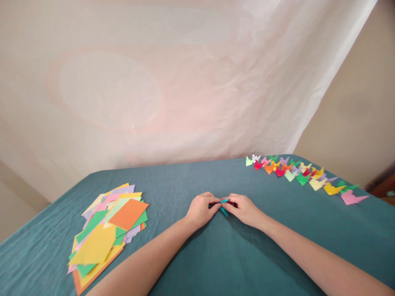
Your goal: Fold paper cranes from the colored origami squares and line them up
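A small folded piece of blue paper is pinched between my two hands, over the middle of the table. My left hand grips its left side between thumb and fingers. From the right, my right hand pinches the same paper with thumb and forefinger. One pointed end sticks out below the fingertips and another strip shows above the right thumb. The fingers cover the rest of its shape.
A loose pile of coloured paper sheets lies on the left of the green-clothed table. Rows of small folded paper birds stand along the far right edge. A pale cloth hangs behind the table.
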Tool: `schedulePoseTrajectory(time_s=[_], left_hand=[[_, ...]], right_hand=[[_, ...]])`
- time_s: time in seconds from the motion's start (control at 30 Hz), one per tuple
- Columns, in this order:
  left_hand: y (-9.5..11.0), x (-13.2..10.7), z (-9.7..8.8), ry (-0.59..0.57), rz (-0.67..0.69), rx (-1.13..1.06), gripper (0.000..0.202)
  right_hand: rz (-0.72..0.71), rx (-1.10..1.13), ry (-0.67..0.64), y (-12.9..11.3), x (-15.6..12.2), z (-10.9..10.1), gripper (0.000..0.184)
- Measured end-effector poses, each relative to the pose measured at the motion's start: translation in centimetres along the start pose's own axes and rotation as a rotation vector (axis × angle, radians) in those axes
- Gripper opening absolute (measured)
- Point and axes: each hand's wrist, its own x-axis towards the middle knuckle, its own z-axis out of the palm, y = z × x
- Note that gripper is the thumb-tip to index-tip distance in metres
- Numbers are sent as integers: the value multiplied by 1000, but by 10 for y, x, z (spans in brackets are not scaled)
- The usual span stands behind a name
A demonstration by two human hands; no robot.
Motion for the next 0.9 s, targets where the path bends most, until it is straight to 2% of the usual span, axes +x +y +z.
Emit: schedulePoseTrajectory(time_s=[0.23, 0.73, 0.9], left_hand=[[2, 0, 1, 10, -4, 62, 23], [6, 1, 0, 4, 65, 276, 23], [7, 0, -1, -7, 120, 374, 24]], right_hand=[[-6, -16, 42, 0, -1, 3, 28], [15, -9, 41, -4, -2, 5, 16], [5, -11, 30, -4, -2, 5, 26]])
